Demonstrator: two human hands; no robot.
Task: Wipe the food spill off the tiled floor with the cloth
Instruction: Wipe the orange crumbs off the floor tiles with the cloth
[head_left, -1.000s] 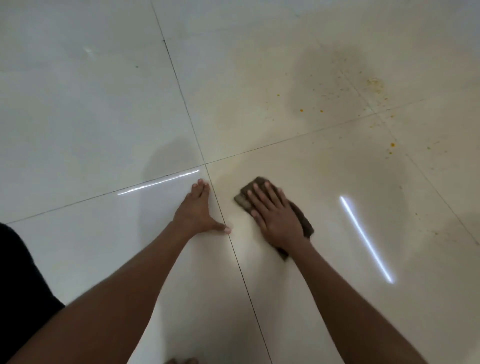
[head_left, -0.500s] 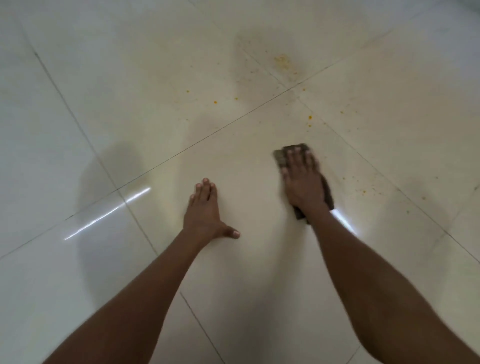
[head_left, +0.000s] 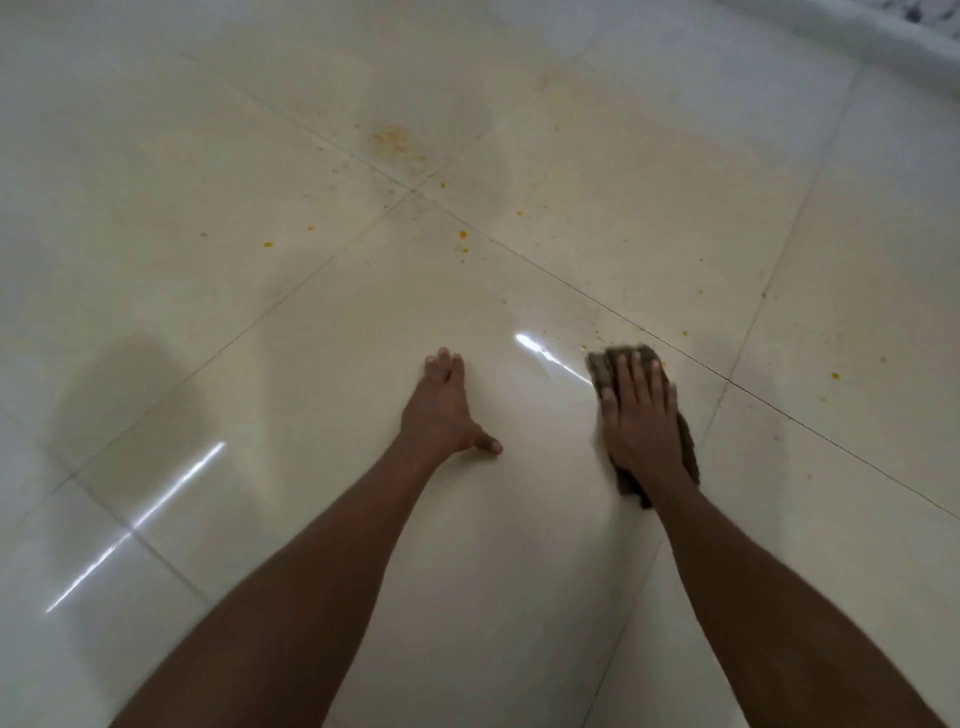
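On the left, the left hand (head_left: 441, 410) lies flat on the tiled floor (head_left: 218, 218), fingers straight and close together, thumb spread out to the right, holding nothing; it sits on the same tile as half a second ago, as a prop. A bright streak of reflected light (head_left: 545, 356) now shows between the two hands, just beyond the fingertips' level, where earlier it lay beside the right wrist. To the right, the right hand (head_left: 641, 421) presses flat on the brown cloth (head_left: 602, 371), fingers (head_left: 628, 382) extended and slightly apart; the cloth pokes out ahead of the fingertips, to their left, and behind the wrist. Its edges look smeared, probably from motion. Compared with the earlier frame, the hand and cloth lie further right, just short of the grout line (head_left: 691, 358). The food spill (head_left: 389, 137) lies well beyond the fingertips: an orange-yellow smear near the tile junction, with crumbs (head_left: 462, 235) scattered toward the cloth, a few specks just past its front edge.
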